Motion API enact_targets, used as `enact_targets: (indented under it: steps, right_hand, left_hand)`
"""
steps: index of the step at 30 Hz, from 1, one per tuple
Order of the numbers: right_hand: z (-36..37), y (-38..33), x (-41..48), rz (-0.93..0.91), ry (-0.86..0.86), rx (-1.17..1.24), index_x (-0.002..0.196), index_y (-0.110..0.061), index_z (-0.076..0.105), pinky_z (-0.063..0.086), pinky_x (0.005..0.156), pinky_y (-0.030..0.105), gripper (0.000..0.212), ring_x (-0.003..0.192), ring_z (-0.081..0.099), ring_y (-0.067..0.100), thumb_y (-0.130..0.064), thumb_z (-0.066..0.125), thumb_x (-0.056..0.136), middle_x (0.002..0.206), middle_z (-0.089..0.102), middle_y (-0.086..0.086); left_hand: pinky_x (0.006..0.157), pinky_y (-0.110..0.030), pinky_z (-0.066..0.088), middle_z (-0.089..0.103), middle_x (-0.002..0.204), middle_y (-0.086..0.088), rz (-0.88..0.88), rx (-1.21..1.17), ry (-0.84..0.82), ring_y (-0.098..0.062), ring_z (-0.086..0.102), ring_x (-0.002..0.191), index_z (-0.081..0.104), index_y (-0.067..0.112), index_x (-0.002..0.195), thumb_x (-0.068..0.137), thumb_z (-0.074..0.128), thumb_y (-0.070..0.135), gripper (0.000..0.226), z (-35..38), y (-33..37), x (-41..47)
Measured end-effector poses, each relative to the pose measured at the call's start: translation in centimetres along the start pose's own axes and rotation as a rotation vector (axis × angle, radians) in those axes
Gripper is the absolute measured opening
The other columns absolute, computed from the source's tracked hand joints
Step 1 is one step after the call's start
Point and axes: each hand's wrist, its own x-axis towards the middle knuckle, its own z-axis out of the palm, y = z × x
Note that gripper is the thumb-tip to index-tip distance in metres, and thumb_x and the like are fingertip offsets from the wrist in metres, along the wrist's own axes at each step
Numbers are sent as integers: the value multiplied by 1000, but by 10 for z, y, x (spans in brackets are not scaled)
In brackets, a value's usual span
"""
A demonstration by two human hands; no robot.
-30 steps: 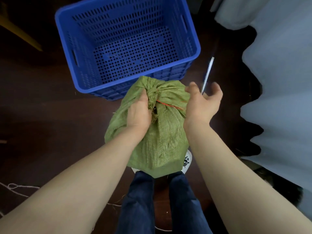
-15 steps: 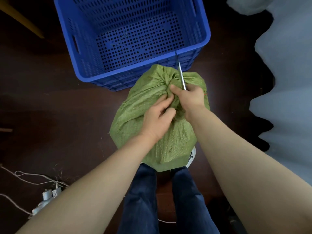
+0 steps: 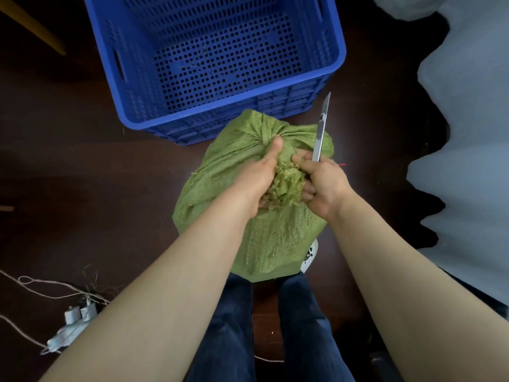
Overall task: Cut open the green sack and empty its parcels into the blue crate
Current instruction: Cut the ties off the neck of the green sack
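Observation:
The green woven sack (image 3: 220, 183) stands on the dark floor just in front of the blue crate (image 3: 137, 111), whose perforated bottom holds only a few stray fibres. My left hand (image 3: 256, 175) and my right hand (image 3: 325, 183) both grip the frayed, bunched mouth of the sack (image 3: 286, 180) from either side. My right hand also holds a slim metal knife (image 3: 321, 130), blade pointing up and away toward the crate. A short red string end (image 3: 342, 164) sticks out beside my right hand. The parcels are hidden inside the sack.
Large pale grey sacks (image 3: 468, 133) fill the right side. White cord and grey rolls (image 3: 74, 318) lie on the floor at lower left. A yellow wooden strip (image 3: 33, 26) crosses the top left corner. My legs in dark jeans (image 3: 228, 326) stand below the sack.
The tied neck with its red string is now loose and frayed. My hands have drawn apart on the sack mouth, and the knife blade has swung right, clear of the fabric.

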Motion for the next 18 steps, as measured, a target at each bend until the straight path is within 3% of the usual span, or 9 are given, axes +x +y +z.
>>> enact_targets:
  steps: [3, 5, 7, 9, 12, 14, 16, 18]
  right_hand:
    - [-1, -4, -8, -21, 16, -37, 78, -17, 60, 16, 29, 8, 23, 23, 24, 0, -1, 50, 91, 40, 54, -9]
    - [-3, 0, -9, -8, 44, 10, 75, -16, 58, 17, 29, 7, 26, 23, 27, 1, 3, 50, 89, 40, 56, -8]
    - [-3, 6, -12, 7, 41, 87, 72, -16, 56, 17, 30, 6, 28, 24, 29, 3, 5, 49, 88, 40, 55, -6]
    - [-3, 12, -14, 6, 32, 87, 71, -16, 56, 17, 30, 7, 27, 24, 28, 3, 5, 50, 88, 39, 54, -7]
    - [-2, 14, -18, -12, 26, -8, 77, -16, 57, 17, 29, 9, 22, 24, 26, 1, 3, 55, 88, 43, 57, -9]
    - [-3, 10, -20, -35, 27, -84, 79, -14, 58, 18, 30, 9, 17, 24, 26, 1, 2, 59, 85, 51, 55, -3]
    - [-6, 4, -22, -74, 69, -142, 82, -8, 61, 18, 30, 11, 6, 24, 23, 2, -2, 62, 83, 61, 53, 4]
    - [-10, -2, -22, -128, 178, -162, 85, -6, 62, 18, 30, 12, 6, 24, 25, 1, -8, 64, 81, 71, 61, 8]
  left_hand:
    - [92, -43, 53, 55, 137, -12, -96, -160, -19, -30, 60, 115, 38, 16, 141, 66, 63, 71, 97, 5, -2, 11]
    - [73, -35, 60, 69, 114, -11, -152, -255, -126, -26, 70, 93, 54, 11, 128, 65, 68, 67, 85, 6, -1, 11]
    - [65, -30, 61, 72, 98, -9, -182, -290, -194, -22, 70, 80, 65, 9, 114, 72, 68, 59, 66, 4, -1, 9]
    - [62, -30, 60, 73, 95, -9, -179, -291, -255, -23, 70, 76, 68, 10, 112, 72, 68, 58, 62, 1, -4, 9]
    - [55, -31, 59, 75, 77, -10, -163, -323, -199, -24, 72, 63, 71, 10, 88, 71, 69, 59, 52, -3, -4, 4]
    - [51, -30, 59, 74, 78, -11, -116, -341, -133, -25, 71, 63, 68, 8, 92, 75, 69, 53, 48, -6, -4, 3]
    - [60, -29, 60, 73, 87, -13, -28, -282, -96, -25, 72, 72, 63, 6, 100, 78, 71, 43, 43, -9, -6, 3]
    - [50, -20, 57, 72, 65, -4, 64, -249, -85, -14, 69, 57, 56, 11, 83, 82, 70, 29, 23, -10, -12, 5]
